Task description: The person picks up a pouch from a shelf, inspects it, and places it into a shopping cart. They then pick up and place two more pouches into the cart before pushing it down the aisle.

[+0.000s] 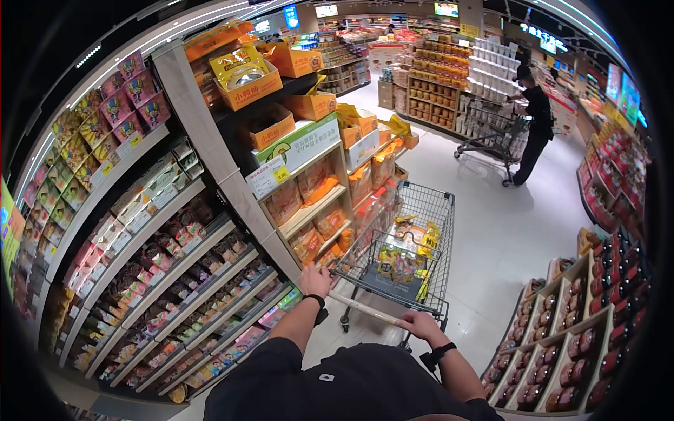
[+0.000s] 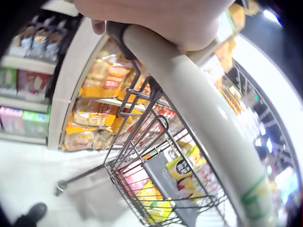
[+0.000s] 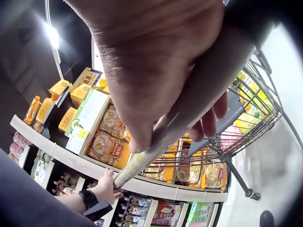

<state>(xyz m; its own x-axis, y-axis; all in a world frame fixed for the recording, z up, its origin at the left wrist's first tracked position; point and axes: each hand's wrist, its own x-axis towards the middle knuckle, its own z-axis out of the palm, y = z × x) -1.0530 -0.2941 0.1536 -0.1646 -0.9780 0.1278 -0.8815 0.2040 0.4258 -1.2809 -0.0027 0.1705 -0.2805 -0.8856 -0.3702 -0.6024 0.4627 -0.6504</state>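
Between supermarket shelves, a wire shopping cart [image 1: 445, 270] stands in front of the person on the pale floor [image 1: 495, 228]. Its light handle [image 1: 364, 308] runs across between the two hands, which are well apart. The left hand [image 1: 316, 281] grips the handle's left end, close to the shelves; the right hand [image 1: 421, 325] is clamped round it near the other end, thumb on one side and fingers on the other. Dark bands [image 1: 314, 299] sit on both wrists.

Inside the cart lie yellow packets [image 1: 430, 240] and other bagged goods, near a grey panel [image 2: 163, 175]. Just left of the cart, orange-trimmed bags [image 1: 284, 203] fill a wooden shelf, with orange boxes [image 1: 251, 91] higher up. Rows of jars [image 1: 583, 344] stand at the lower right. Farther off, another person [image 1: 539, 123] in dark clothes stands at a second cart [image 1: 488, 144], near stacked tubs [image 1: 440, 70].
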